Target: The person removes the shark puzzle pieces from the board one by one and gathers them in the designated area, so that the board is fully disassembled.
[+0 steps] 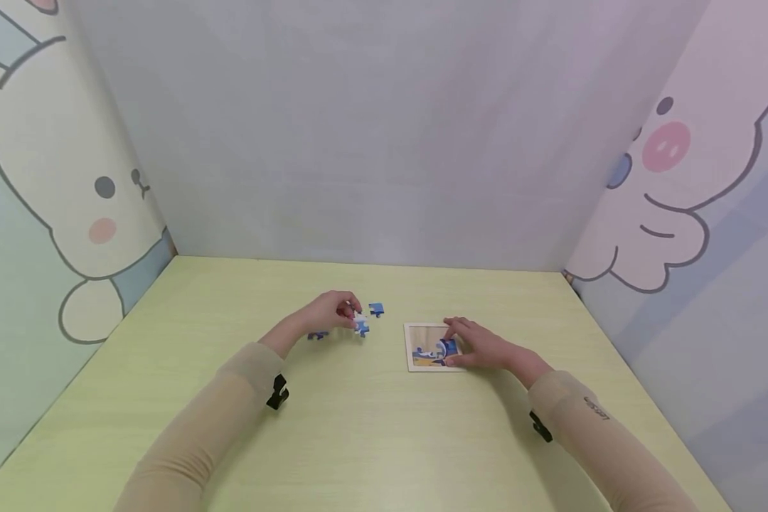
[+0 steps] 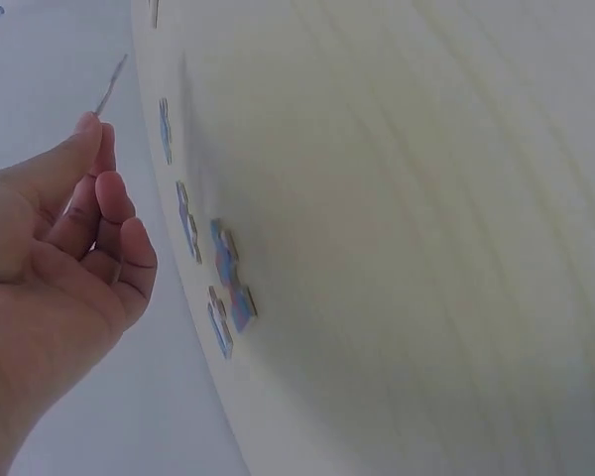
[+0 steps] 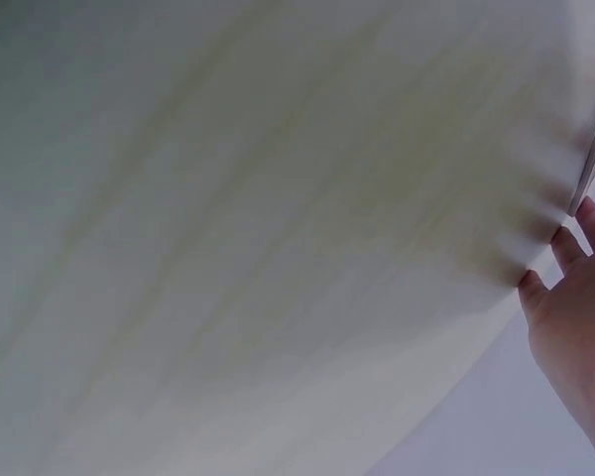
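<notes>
The left hand (image 1: pixel 329 313) hovers over the loose pieces on the bench (image 1: pixel 358 441), fingers curled, grip seemingly pinching a white-blue piece (image 1: pixel 361 326); the head view is too small to be sure. Two more pieces (image 1: pixel 376 308) (image 1: pixel 318 335) lie just beside it. The right hand (image 1: pixel 480 343) rests flat on the puzzle board (image 1: pixel 422 348), fingers relaxed, holding nothing. Risk, as I judge it: a loose pinch could drop the piece, or the board could skid if the right hand lifts.

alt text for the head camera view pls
Two hands work a small jigsaw on a pale green table: the right hand rests on a partly filled puzzle board, while the left hand pinches a blue-and-white piece. Loose pieces lie nearby.
</notes>
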